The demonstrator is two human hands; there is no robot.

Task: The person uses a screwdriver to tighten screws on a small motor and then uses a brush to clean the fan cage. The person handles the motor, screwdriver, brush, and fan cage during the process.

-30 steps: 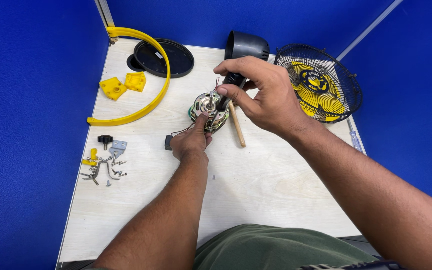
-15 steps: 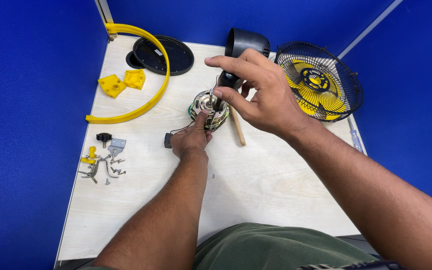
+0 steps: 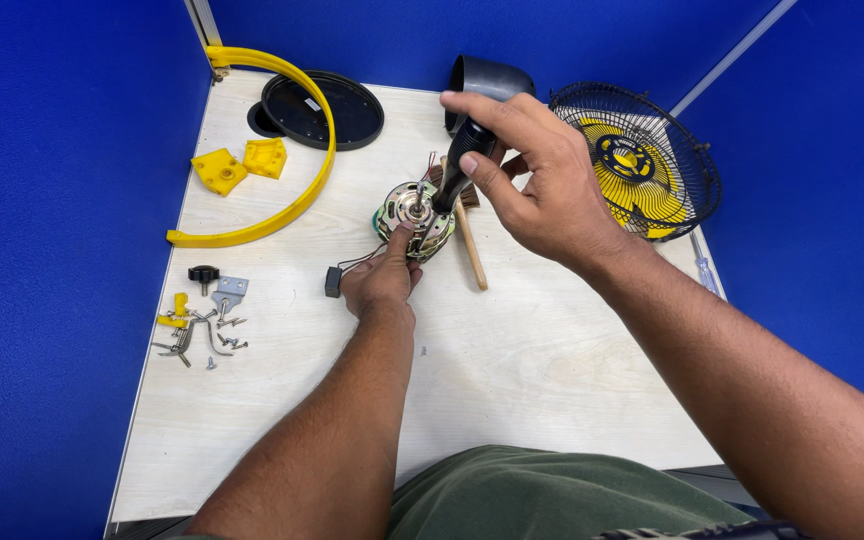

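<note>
Little has shifted since the earlier frame: right hand stays curled tight around the black screwdriver handle, tip down on the fan motor.

Head view: left hand braces the motor's near side, fingertips pinching its casing. Motor sits mid-table, toward the far edge. Wooden stick lies just right of it. Screws by the left edge; fan cage at the far right corner.
</note>
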